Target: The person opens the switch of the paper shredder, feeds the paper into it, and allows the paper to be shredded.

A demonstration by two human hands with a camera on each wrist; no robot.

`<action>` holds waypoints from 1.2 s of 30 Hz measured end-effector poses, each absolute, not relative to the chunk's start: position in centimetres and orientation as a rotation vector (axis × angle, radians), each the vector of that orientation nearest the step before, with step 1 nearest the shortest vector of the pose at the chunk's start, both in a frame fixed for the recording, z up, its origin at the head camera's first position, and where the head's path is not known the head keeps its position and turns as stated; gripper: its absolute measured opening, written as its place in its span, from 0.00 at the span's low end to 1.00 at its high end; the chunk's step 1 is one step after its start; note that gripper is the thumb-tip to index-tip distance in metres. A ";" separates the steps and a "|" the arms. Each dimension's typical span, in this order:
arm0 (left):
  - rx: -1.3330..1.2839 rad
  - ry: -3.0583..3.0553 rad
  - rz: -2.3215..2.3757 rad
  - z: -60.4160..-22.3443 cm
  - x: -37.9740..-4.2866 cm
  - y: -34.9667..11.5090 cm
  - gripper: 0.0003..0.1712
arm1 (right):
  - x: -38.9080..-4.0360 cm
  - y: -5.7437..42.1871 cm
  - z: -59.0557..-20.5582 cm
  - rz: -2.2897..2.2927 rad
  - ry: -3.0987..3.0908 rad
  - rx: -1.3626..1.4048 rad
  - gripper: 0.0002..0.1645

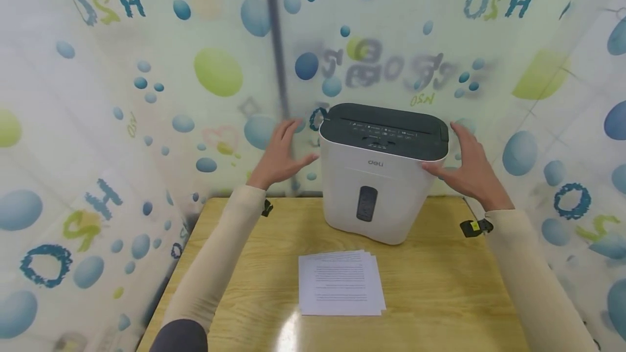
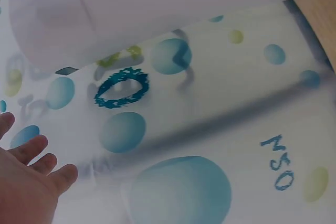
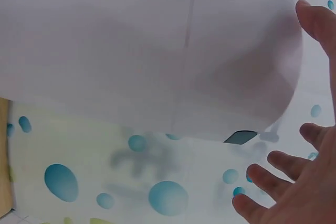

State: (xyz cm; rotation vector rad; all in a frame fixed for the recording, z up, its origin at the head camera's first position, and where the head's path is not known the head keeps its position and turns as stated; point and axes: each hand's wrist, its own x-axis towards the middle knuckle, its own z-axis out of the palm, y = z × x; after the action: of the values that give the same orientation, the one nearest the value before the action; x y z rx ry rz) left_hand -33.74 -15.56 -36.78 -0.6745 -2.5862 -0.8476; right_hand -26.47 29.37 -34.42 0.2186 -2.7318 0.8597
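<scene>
A white deli paper shredder [image 1: 374, 189] with a dark grey top [image 1: 386, 129] stands upright near the back of the wooden table. To its left, my left hand [image 1: 283, 156] is raised with fingers spread, a small gap from the shredder's side. My right hand [image 1: 467, 167] is at the other side, close by the top corner, thumb in front and fingers extended; whether it touches is hard to tell. The left wrist view shows my left hand [image 2: 31, 177] below the white casing, apart from it. In the right wrist view the fingers of my right hand [image 3: 310, 177] are spread beside the casing [image 3: 157, 51].
A stack of printed sheets [image 1: 339, 284] lies on the wooden table [image 1: 254, 287] in front of the shredder. A curtain [image 1: 220, 26] patterned with blue and green dots hangs behind the table and along both sides.
</scene>
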 end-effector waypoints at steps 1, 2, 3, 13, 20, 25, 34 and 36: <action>-0.671 -2.588 -0.849 -37.2 -33.5 -15.7 0.56 | -26.3 29.4 -34.8 0.857 -2.734 0.205 0.70; -0.666 -2.590 -0.847 -37.7 -33.3 -15.8 0.56 | -26.2 29.5 -35.2 0.858 -2.734 0.195 0.70; -0.661 -2.592 -0.847 -38.2 -33.0 -16.0 0.56 | -26.0 29.6 -35.6 0.859 -2.735 0.184 0.71; -0.599 -2.617 -0.859 -42.8 -30.9 -17.0 0.56 | -25.5 29.9 -41.1 0.960 -2.694 0.202 0.73; -0.548 -2.675 -0.893 -46.2 -29.3 -17.2 0.58 | -24.4 29.1 -44.0 1.000 -2.740 0.157 0.74; -0.501 -2.709 -0.907 -48.3 -28.2 -17.2 0.57 | -23.9 28.9 -46.2 0.955 -2.762 0.126 0.75; -0.455 -2.757 -0.951 -51.6 -26.6 -17.5 0.59 | -22.8 27.8 -50.8 0.968 -2.874 0.062 0.78; -0.448 -2.765 -0.963 -52.3 -26.3 -17.4 0.59 | -22.5 27.5 -52.0 0.976 -2.868 0.086 0.77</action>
State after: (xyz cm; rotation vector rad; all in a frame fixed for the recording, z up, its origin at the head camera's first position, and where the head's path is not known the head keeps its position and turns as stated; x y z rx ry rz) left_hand -26.32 -17.39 -52.33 -0.4483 -2.7648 -0.9635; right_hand -22.50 27.48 -51.95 0.0858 -2.8681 0.9757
